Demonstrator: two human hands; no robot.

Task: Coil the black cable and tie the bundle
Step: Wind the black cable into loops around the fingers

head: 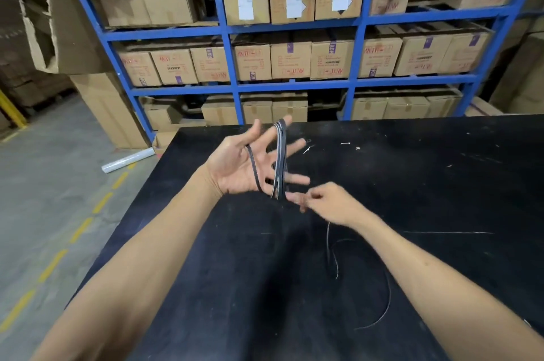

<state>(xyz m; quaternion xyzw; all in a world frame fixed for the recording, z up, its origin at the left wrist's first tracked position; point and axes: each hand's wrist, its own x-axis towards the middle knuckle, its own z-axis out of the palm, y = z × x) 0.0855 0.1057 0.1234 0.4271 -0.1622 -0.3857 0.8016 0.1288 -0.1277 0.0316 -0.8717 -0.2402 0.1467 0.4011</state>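
My left hand (235,166) is raised palm up over the black table, fingers spread. Several turns of the black cable (279,160) are looped around its fingers, from the fingertips down to the little finger, and one strand crosses the palm. My right hand (326,201) sits just right of and below the loops, its fingertips pinched on the cable close to the little finger. From that hand the loose cable tail (335,260) hangs down and curves across the table toward the lower right, hard to see against the dark surface.
The black table (412,184) carries a few small white scraps near its far side. Behind it stands a blue shelving rack (294,28) full of cardboard boxes. A roll of clear film (128,160) lies on the concrete floor at left, by yellow dashed lines.
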